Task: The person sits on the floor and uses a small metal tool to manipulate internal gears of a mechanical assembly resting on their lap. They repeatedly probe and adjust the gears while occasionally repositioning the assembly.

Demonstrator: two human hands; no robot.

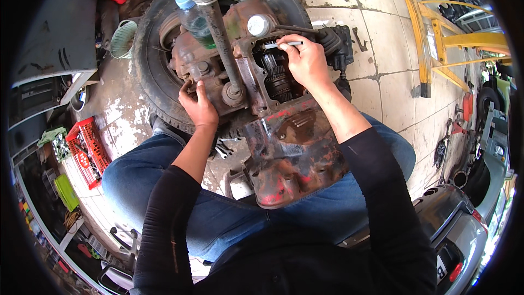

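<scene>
Gripping the heavy, rusty red cast-metal gearbox (273,131), the left hand (197,104) is steadying it; right hand (305,60) fingers are pinching what is probably a thin metal tool (284,45) above its gears.

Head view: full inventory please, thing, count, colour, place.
gearbox: 1, rusty red-brown, open, lying across the tyre and the lap
tyre: 1, black, flat on the floor under the gearbox
metal rod: 1, silver, in the right hand at the gears
plastic bottle: 1, clear with blue cap, inside the tyre
crate: 1, red, floor at left
frame: 1, yellow, upper right
car: 1, silver, lower right
left hand: 1, on the gearbox's left side
right hand: 1, fingers pinching the rod
</scene>
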